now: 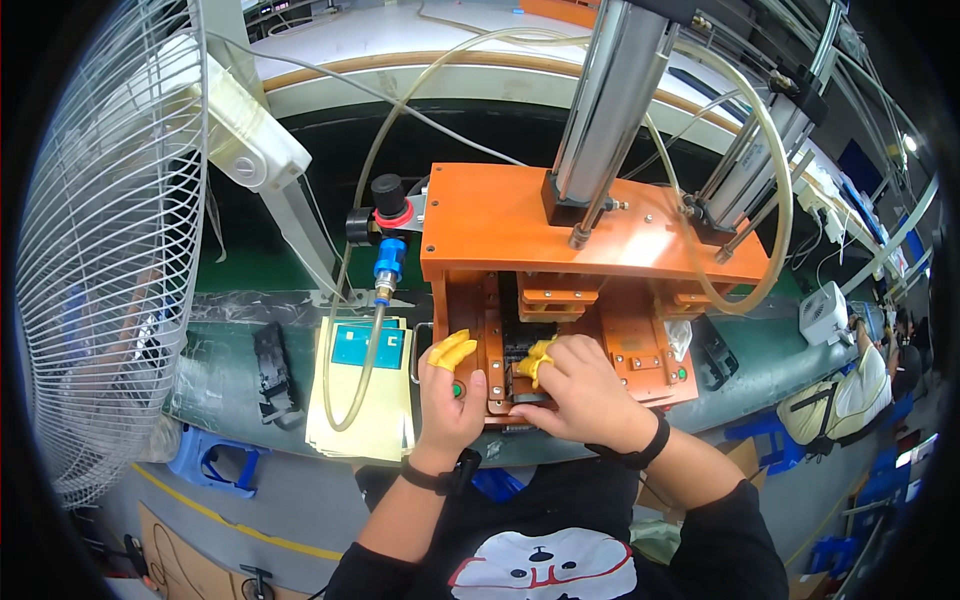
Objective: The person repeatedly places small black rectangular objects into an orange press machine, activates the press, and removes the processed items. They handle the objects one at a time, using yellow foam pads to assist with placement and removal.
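A black short-sleeved shirt with a white cartoon face on the chest fills the lower edge. Beyond it, both forearms reach forward, a black band on each wrist. The left hand, yellow cots over its fingertips, is loosely bent with the thumb raised; it appears to hold nothing, just beside a green button on the orange pneumatic press. The right hand, also wearing yellow cots, curls over a dark piece that lies in the press's central channel; whether the fingers grip it or only touch it, I cannot tell. A second green button sits at the press's right front corner.

On the green bench mat, left of the press, lie pale yellow sheets with a teal card on top, and further left a black molded part. Another black part lies right of the press. A large caged fan stands at far left. An air regulator with a blue fitting is mounted at the press's left end, and two air cylinders rise from its top. At far right, beyond a small white fan, sits a co-worker in a light top.
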{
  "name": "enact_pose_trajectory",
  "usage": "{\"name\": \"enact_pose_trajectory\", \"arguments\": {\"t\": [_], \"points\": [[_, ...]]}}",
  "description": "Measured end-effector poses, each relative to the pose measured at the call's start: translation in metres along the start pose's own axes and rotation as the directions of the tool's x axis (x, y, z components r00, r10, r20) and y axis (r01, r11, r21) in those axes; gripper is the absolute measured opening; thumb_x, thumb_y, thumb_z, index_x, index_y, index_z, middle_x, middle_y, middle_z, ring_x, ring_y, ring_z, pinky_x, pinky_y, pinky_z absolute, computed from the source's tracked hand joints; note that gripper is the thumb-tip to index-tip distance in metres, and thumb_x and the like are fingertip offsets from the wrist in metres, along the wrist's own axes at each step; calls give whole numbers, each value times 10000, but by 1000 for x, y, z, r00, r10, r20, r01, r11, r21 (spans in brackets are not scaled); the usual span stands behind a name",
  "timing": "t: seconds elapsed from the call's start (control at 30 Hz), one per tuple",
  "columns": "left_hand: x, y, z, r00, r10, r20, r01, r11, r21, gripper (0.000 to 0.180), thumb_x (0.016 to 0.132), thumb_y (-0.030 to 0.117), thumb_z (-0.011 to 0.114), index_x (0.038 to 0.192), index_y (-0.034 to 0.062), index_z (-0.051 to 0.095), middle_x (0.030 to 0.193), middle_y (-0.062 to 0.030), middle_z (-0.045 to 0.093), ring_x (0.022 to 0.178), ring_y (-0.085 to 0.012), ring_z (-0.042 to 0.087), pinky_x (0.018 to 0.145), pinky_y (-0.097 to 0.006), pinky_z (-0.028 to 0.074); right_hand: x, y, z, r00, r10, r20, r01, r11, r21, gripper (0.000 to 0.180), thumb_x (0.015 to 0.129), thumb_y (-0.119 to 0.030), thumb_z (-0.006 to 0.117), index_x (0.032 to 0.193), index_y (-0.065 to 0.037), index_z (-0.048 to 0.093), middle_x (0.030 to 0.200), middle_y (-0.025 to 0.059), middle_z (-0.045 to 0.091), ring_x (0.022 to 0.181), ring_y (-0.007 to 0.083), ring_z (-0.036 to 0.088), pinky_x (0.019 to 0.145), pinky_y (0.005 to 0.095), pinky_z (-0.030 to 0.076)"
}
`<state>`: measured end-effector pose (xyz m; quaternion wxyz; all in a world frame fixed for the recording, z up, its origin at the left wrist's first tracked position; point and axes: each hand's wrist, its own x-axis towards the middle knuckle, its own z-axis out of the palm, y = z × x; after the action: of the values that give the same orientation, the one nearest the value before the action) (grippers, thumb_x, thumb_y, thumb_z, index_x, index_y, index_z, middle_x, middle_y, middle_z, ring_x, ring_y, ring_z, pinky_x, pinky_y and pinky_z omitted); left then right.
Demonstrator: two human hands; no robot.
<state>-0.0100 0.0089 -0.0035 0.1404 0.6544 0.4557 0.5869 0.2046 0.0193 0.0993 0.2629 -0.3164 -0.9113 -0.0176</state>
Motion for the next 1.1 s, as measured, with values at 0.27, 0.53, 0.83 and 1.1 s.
{"name": "enact_pose_trajectory", "arguments": {"t": [0.27, 0.53, 0.83, 1.1], "points": [[-1, 2, 0, 1000, 11, 0, -11, 1000, -12, 342, 976, 140, 652, 1280, -18, 654, 1365, -213, 633, 1291, -413, 535, 1141, -490, 405, -9, 3, 11, 987, 117, 107, -112, 992, -56, 563, 836, -501, 812, 1030, 5, 660, 1032, 178, 631, 1018, 382, 619, 966, 471, 470], [2, 3, 0, 1000, 31, 0, -30, 999, -21, 322, 972, 125, 654, 1263, -13, 662, 1346, -199, 655, 1267, -408, 559, 1128, -483, 419, 0, 8, -2, 971, 60, 232, -55, 998, -29, 632, 795, -570, 824, 1050, -6, 692, 1029, 154, 646, 1011, 351, 648, 988, 461, 464], [-21, 8, -42, 994, 49, 96, -54, 997, 58, 334, 912, 69, 704, 1237, -3, 677, 1283, -176, 690, 1232, -402, 593, 1095, -478, 461, -17, -19, -21, 995, 84, 49, -82, 996, -38, 676, 834, -513, 817, 1289, -33, 677, 1295, 201, 610, 1301, 438, 543, 1080, 528, 438], [-39, -2, -54, 939, 82, 335, -174, 951, 256, 446, 863, 105, 771, 1282, -14, 672, 1270, -218, 687, 1252, -437, 611, 1099, -493, 483, -78, -65, 9, 1000, 17, -17, -7, 893, 450, 380, 822, -294, 876, 1076, -54, 728, 1018, 99, 674, 1004, 308, 667, 888, 424, 508]]}}
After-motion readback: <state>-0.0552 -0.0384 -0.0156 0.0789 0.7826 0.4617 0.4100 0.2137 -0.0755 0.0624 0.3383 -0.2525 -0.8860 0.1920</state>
